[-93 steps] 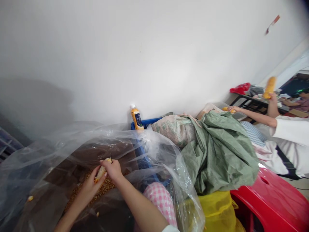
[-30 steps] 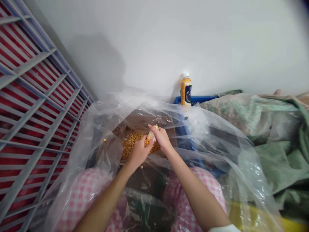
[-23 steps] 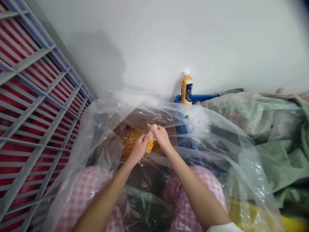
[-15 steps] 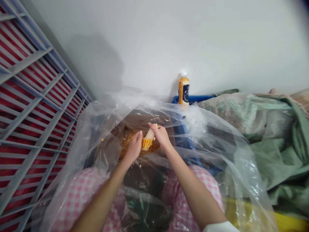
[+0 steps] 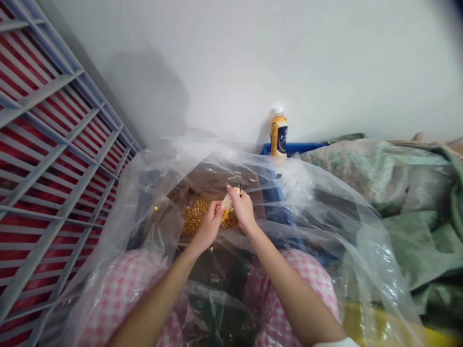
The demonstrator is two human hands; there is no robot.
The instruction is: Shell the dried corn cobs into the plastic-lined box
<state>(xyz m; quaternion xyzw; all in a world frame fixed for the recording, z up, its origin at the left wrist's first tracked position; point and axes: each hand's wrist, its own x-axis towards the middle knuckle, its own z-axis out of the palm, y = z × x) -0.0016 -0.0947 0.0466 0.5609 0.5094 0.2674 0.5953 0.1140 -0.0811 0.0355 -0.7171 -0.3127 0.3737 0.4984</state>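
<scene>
An ear of corn [image 5: 226,202] is held between both hands above a bag-lined box. Its upper part is a bare pale cob, and yellow kernels show on the lower part. My right hand [image 5: 242,206] is closed around the upper end, where a thin dark tip sticks up. My left hand [image 5: 211,224] grips the lower end, thumb on the cob, and hides much of the kernels there. Loose corn kernels [image 5: 195,213] lie in a heap below and behind the hands.
Clear plastic sheeting [image 5: 318,193] spreads over the box and my knees. A plastic crate [image 5: 61,140] stands at the left. On the right are a blue bin [image 5: 275,188], a yellow bottle [image 5: 278,134] by the wall, and green cloth sacks [image 5: 408,231].
My left hand has moved right and closed against the cob's lower end, covering kernels that showed before. More of the loose kernel heap is visible. The view has shifted slightly.
</scene>
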